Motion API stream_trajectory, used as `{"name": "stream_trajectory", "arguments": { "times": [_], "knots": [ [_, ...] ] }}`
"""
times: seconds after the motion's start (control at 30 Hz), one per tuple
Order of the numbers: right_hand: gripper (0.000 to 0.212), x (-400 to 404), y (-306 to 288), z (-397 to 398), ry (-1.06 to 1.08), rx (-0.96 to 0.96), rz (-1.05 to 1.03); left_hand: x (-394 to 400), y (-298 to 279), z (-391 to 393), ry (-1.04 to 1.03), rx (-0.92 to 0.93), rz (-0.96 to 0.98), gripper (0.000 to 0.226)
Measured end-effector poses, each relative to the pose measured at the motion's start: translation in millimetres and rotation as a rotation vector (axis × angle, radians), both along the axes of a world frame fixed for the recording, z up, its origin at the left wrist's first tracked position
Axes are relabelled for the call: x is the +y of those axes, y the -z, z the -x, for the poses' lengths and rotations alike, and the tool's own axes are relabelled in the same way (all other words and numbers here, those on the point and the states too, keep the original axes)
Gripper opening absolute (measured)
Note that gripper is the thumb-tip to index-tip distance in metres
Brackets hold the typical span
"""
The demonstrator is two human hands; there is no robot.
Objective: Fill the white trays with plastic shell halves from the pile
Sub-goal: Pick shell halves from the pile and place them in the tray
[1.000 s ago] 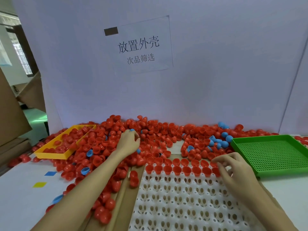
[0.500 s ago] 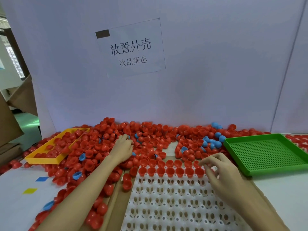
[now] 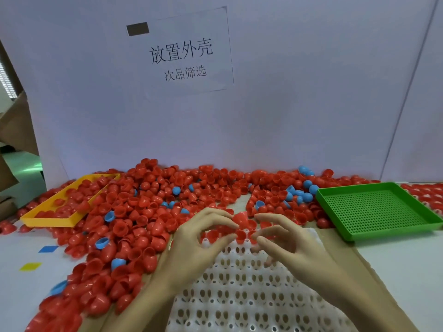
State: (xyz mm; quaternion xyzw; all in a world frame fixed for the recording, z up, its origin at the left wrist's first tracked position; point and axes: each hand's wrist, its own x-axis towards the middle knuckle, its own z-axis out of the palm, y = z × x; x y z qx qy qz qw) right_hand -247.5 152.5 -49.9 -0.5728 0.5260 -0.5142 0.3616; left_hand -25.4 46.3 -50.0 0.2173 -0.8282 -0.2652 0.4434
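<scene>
red shell half (image 3: 241,218) above white tray's (image 3: 239,298) far edge | left hand (image 3: 199,238) fingertips pinch it | right hand (image 3: 285,240) loosely curled, holding nothing visible | likely light, stiff, slick: take by rim

shells (image 3: 134,226): glossy red plastic, smooth, heaped to the left of and beyond the hands; a few smooth blue plastic ones among them
white tray (image 3: 239,295): moulded white plastic with a slight sheen, full of holes, under both hands
green tray (image 3: 378,209): green plastic, fine perforated floor, beyond the right hand
yellow tray (image 3: 48,220): smooth yellow plastic, far left
sign (image 3: 182,56): matt white paper, printed black
board (image 3: 299,92): matt, pale
cardboard (image 3: 14,130): brown, dull, far left
</scene>
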Motion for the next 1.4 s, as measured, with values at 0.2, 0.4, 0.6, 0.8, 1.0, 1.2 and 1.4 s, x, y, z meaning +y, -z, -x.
{"name": "stream_trajectory", "arguments": {
  "times": [0.2,0.4,0.6,0.8,1.0,1.2,1.4],
  "knots": [
    [0.014,6.6,-6.1,-9.3,-0.084,0.041,0.0,23.2,1.1,4.2,0.136,-0.118,0.116,0.043],
    [0.024,5.1,-6.5,-4.4,-0.101,0.016,-0.026,14.7,8.9,-6.6,0.128,-0.048,-0.023,0.038],
    [0.028,6.8,-11.4,8.2,-0.053,0.049,-0.048,-16.1,11.2,-29.6,-0.212,-0.072,0.151,0.029],
    [0.028,5.7,-9.4,11.1,-0.017,0.056,-0.074,-21.2,15.6,-34.9,-0.322,-0.231,0.109,0.03],
    [0.03,5.8,-6.9,2.5,-0.073,0.097,-0.067,25.6,15.5,0.7,0.01,-0.172,-0.021,0.04],
    [0.039,4.0,-1.7,-5.8,-0.085,0.07,-0.045,36.3,17.9,4.0,-0.001,-0.043,-0.134,0.031],
    [0.024,5.2,-3.7,-7.3,-0.109,-0.01,-0.016,33.0,15.5,1.1,-0.029,-0.011,-0.159,0.029]
  ]
}}
